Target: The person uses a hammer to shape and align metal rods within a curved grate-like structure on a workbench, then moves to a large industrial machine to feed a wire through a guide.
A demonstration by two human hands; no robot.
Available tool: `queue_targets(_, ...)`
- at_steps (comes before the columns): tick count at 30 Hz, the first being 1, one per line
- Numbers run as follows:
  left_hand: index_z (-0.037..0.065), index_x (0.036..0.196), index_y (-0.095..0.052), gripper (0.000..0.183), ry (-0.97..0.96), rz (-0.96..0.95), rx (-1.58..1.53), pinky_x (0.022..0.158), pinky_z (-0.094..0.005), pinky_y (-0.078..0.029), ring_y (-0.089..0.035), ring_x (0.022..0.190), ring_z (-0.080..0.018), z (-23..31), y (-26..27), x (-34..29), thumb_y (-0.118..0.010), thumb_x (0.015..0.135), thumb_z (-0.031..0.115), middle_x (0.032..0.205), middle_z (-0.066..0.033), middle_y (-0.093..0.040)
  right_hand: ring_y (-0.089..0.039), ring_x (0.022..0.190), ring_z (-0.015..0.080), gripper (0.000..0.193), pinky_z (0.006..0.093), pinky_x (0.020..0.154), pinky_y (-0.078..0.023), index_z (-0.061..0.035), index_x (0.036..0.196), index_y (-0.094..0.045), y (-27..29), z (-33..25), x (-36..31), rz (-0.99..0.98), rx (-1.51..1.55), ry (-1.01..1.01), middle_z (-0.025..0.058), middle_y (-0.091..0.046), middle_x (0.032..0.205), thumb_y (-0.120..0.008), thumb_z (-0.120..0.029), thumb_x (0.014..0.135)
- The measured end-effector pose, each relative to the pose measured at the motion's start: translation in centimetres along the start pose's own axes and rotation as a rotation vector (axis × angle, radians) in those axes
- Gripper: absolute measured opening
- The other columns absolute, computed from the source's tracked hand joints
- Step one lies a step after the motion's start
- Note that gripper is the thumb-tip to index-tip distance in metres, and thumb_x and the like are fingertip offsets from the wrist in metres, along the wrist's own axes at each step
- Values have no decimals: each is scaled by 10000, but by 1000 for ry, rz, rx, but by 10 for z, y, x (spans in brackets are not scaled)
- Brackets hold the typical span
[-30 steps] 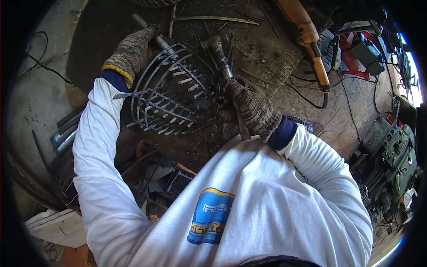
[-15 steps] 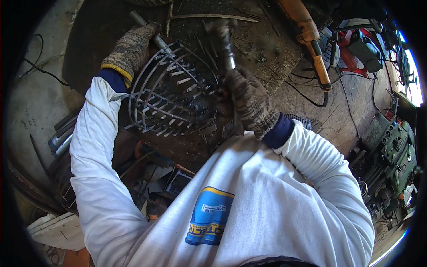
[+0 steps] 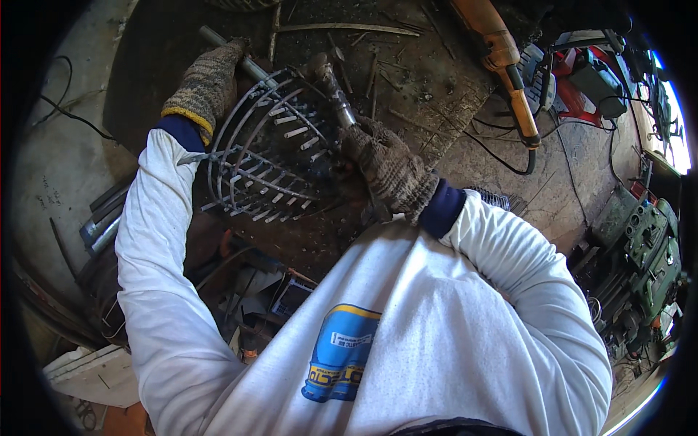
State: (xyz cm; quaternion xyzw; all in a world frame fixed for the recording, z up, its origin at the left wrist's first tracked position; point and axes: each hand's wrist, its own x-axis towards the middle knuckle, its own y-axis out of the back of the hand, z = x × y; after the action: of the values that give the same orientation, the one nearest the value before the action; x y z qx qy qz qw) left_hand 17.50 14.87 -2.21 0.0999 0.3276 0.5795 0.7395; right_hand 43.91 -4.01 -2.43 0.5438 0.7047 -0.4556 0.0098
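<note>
A brown-striped knit glove with a yellow cuff edge covers my left hand point(image 3: 206, 86). That hand is closed round the metal pipe point(image 3: 256, 71) joined to a curved frame of metal rods point(image 3: 231, 145). Two rows of short metal pegs point(image 3: 292, 133) stick out inside the frame. My right hand point(image 3: 390, 163), in a similar glove, grips a hammer point(image 3: 338, 100) by its metal handle. The hammer head is just right of the frame's upper rods and appears apart from them. My palm hides the handle's lower part.
Beneath the frame lies a dark, dirty work surface point(image 3: 407, 69) with thin rod scraps. An orange-and-black power tool point(image 3: 502, 62) rests at the upper right, its cord trailing. A green machine point(image 3: 636, 232) stands far right. Metal bars point(image 3: 102, 229) lie at left.
My right hand has moved left and slightly down, bringing the hammer head left and down toward the frame. My left hand and the pipe have shifted slightly left.
</note>
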Motion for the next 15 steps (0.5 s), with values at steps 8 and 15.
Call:
queue_targets(8, 39, 1073, -618, 275, -107, -105, -44, 808, -349, -532, -598, 855, -210, -21, 13, 11, -617, 927, 273, 942, -79, -599, -656, 740, 181, 364, 286, 631, -583, -53, 1232, -487, 11, -18, -12, 115, 458, 169, 101, -625, 903, -613, -259, 960)
queue_targets(15, 57, 1165, -608, 271, -213, -99, 616, 876, -366, -518, -636, 914, -260, 18, 1, -11, -601, 920, 171, 1017, -133, -639, -600, 631, 146, 348, 276, 562, -550, -68, 1148, -522, -7, -32, -16, 295, 133, 58, 46, -549, 772, -605, -343, 952)
